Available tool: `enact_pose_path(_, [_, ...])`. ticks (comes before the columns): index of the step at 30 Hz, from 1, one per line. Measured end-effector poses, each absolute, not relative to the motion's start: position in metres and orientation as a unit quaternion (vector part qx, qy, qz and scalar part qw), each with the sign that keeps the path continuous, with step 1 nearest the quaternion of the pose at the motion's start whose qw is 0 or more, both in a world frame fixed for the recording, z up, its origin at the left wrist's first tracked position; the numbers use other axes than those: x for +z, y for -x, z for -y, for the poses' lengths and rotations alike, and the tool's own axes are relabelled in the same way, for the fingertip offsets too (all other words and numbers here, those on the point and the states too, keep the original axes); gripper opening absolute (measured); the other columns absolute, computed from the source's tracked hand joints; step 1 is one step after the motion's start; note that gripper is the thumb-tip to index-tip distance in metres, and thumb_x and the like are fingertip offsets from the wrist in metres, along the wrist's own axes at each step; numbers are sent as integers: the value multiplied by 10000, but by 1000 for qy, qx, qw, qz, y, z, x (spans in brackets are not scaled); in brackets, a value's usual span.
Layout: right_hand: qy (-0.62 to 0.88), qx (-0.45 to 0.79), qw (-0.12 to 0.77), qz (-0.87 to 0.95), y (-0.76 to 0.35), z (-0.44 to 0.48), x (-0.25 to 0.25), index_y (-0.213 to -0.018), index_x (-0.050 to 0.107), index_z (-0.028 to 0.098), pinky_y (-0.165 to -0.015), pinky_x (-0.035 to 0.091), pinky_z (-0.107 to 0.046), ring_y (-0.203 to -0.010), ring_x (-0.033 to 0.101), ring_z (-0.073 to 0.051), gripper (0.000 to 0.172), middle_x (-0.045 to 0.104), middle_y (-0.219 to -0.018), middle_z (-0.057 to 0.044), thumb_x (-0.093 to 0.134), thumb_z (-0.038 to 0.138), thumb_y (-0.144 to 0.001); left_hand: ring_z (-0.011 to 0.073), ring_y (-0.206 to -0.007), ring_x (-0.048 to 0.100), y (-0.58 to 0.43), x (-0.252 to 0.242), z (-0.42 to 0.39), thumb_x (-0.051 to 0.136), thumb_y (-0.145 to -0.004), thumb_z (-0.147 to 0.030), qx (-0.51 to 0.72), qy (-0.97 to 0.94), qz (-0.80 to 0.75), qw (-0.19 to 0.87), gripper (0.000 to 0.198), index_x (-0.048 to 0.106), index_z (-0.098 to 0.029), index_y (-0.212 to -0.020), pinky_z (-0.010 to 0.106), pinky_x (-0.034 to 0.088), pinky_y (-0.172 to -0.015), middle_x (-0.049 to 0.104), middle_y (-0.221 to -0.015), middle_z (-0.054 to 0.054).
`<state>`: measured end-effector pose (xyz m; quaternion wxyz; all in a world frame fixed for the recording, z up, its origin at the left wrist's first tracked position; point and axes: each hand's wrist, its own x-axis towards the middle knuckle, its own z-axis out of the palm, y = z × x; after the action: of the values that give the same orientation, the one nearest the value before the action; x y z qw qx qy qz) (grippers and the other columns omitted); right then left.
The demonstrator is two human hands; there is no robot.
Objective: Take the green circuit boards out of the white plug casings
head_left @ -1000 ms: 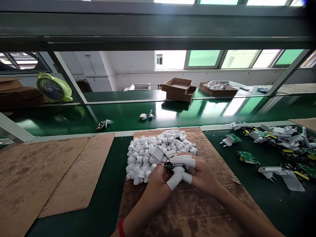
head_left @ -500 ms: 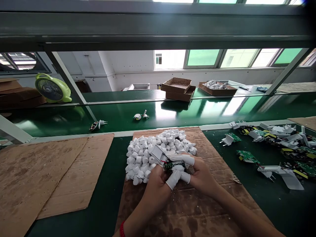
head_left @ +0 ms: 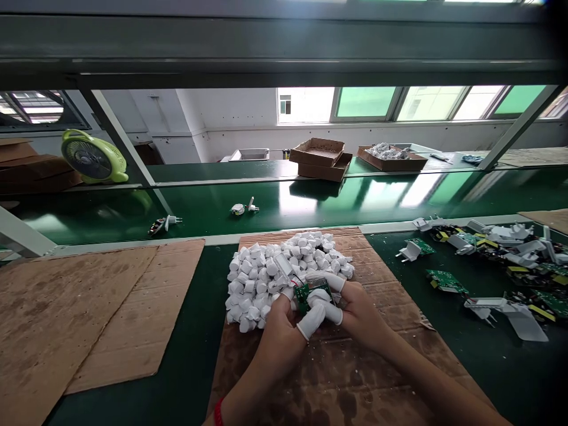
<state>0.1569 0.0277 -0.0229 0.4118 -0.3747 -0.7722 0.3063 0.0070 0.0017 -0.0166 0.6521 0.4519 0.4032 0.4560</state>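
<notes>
Both hands meet over a sheet of brown cardboard (head_left: 328, 378), in front of a heap of small white caps (head_left: 252, 281). My left hand (head_left: 284, 325) and my right hand (head_left: 355, 305), with white covers on several fingertips, are closed around a green circuit board (head_left: 302, 294). A white plastic plug piece (head_left: 284, 266) hangs off the board's upper left on a thin red wire. The right fingers press a small white piece, perhaps one of the caps, against the board; fingers hide part of it.
To the right lies a pile of circuit boards with white plug parts (head_left: 506, 251). Small plug assemblies (head_left: 166, 223) sit on the green conveyor (head_left: 204, 204). Behind are cardboard trays (head_left: 317, 152) and a green fan (head_left: 91, 157). Another cardboard sheet (head_left: 110, 307) lies left; a metal beam crosses above.
The circuit board has been turned in my hands, so more of its green face shows, and the plug piece has tilted. The assemblies on the conveyor have shifted left.
</notes>
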Motion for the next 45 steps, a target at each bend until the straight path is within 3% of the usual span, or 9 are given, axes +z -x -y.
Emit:
enact_pose_path(4, [372,346,402,762,-158,-29,-22,-956,644,177,-586,389,-234,-577,477,-137,250,580,-641,12,551,383,-850,226,-1026,575,-7,-16,0,722,-716,-248,460,-449,-383,664,437,555,-171,-1113,293,461,-897,622,-1137,50])
enact_pose_path(10, [342,367,412,761,-158,-30,-24,-1092,603,179,-664,417,-252,-661,517,-157,345,613,-734,-11,488,431,-887,230,-975,587,-8,-15,0,727,-717,-246,475,-447,-356,669,467,531,-164,-1133,294,478,-831,648,-1055,55])
enact_pose_path(14, [323,376,413,763,-159,-31,-25,-1079,610,172,-615,409,-230,-614,502,-133,350,615,-728,-6,453,436,-911,227,-917,597,-8,-18,1,723,-724,-275,468,-439,-365,674,348,555,-152,-1003,280,484,-754,645,-1003,59])
enact_pose_path(22, [334,397,394,758,-157,-29,-23,-969,626,166,-570,408,-218,-582,526,-122,323,605,-658,6,449,432,-924,205,-798,611,-9,-17,0,750,-678,-371,447,-412,-424,672,447,508,-124,-962,230,460,-573,636,-917,75])
enact_pose_path(30, [353,409,410,735,-157,-27,-24,-823,627,155,-572,413,-223,-594,529,-133,360,599,-640,-9,438,448,-914,231,-916,614,-10,-17,0,699,-744,-306,463,-454,-397,649,361,556,-146,-1035,272,495,-714,664,-999,63])
enact_pose_path(35, [327,458,428,707,-158,-28,-20,-940,662,162,-624,450,-235,-661,564,-153,320,646,-738,-21,482,422,-895,270,-1024,580,-12,-17,1,730,-705,-307,470,-460,-408,633,351,580,-140,-974,315,497,-824,657,-1064,75])
enact_pose_path(45, [317,452,434,712,-159,-27,-21,-1007,699,187,-646,486,-234,-722,604,-168,296,675,-806,-26,521,391,-885,254,-1072,567,-11,-10,1,672,-770,-333,481,-488,-384,619,385,606,-184,-1119,330,456,-938,653,-1117,50])
